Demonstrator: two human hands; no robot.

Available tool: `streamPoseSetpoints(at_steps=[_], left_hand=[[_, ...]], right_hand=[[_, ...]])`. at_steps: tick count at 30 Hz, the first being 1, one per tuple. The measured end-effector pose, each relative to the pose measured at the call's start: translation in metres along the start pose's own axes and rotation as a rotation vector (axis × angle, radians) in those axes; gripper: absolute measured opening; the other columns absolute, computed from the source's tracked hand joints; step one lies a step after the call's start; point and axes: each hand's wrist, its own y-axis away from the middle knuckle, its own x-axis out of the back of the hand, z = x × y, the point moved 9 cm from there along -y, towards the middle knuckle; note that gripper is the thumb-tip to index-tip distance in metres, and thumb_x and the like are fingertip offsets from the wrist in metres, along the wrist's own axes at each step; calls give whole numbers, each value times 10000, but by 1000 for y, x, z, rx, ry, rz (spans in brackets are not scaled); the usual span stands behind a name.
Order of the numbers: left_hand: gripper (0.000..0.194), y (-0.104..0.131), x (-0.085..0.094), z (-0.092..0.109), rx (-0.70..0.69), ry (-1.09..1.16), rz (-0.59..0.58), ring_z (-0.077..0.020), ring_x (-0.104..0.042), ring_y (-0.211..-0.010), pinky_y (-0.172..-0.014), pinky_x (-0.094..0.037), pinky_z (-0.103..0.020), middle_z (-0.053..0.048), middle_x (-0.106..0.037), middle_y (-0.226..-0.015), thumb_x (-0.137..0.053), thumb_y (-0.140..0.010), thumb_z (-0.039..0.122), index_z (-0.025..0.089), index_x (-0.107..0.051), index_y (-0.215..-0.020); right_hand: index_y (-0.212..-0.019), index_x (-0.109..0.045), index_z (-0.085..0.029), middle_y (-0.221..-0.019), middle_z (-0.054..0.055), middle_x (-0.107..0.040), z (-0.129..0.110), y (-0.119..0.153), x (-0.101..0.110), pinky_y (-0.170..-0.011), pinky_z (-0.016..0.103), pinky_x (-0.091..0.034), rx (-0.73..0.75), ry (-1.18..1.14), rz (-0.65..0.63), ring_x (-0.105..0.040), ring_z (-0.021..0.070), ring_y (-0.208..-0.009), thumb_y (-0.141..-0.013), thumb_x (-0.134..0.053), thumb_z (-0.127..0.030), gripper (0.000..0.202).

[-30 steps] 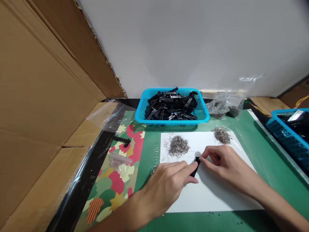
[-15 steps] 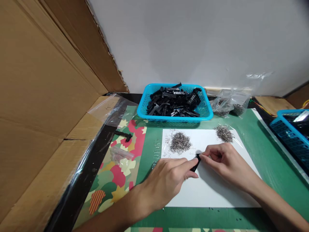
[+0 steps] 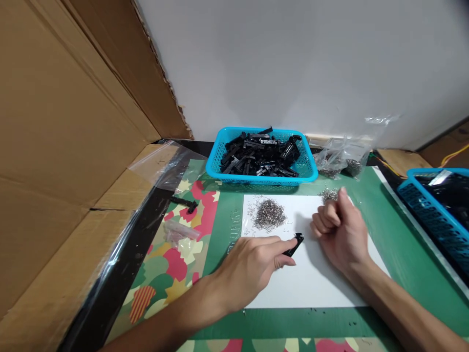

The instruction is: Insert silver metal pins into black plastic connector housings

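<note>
Right hand (image 3: 344,235) withdrew from black part (image 3: 296,245) (left hand (image 3: 252,261) pinches it).

Small-parts workshop: blue basket (image 3: 262,180) of black parts (image 3: 254,154), metal-piece pile (image 3: 270,215), cardboard panel (image 3: 73,112).

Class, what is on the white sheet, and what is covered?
A pile of metal pieces; a smaller pile at the far edge, partly hidden by the right hand. The left hand holds a black part over the sheet; what lies beneath the hands is hidden.
</note>
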Motion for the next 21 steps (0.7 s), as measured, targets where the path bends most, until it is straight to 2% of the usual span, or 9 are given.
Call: streamPoseSetpoints(at_steps=[3,5,11,21], left_hand=[[263,-1,2,1,-3,-5,17,-183,-755,-760,-648,-539,-285,-28,-841,-954,-619,-1087,199,196,-747,-1316],[249,-2,1,3,-26,-16,17,-181,-754,-759,-647,-540,-286,-20,-839,-945,-622,-1085,195,197,-754,-1296],[246,-1,-4,9,-104,-64,40,-177,-753,-740,-638,-534,-272,-22,-814,-873,-573,-1121,236,157,-741,-1283],[248,-2,-4,15,-121,-86,35,-168,-724,-697,-570,-450,-273,0,-768,-804,-681,-1071,276,144,-747,-1269]], right_hand=[[-510,-323,-244,-508,-86,-189,11,-2,-18,-399,269,-196,-67,-127,-37,-143,95,-439,-976,-603,-732,730],[-509,-347,-236,-511,-88,-199,13,-3,-22,-396,256,-201,-74,-175,-41,-152,87,-438,-961,-650,-718,727],[-505,-396,-219,-510,-93,-205,21,-3,-20,-380,239,-197,-125,-224,-39,-142,79,-441,-899,-770,-664,701],[-545,-425,-216,-578,-100,-175,31,-3,-8,-382,248,-137,-248,-303,-64,-57,98,-504,-901,-818,-554,630]])
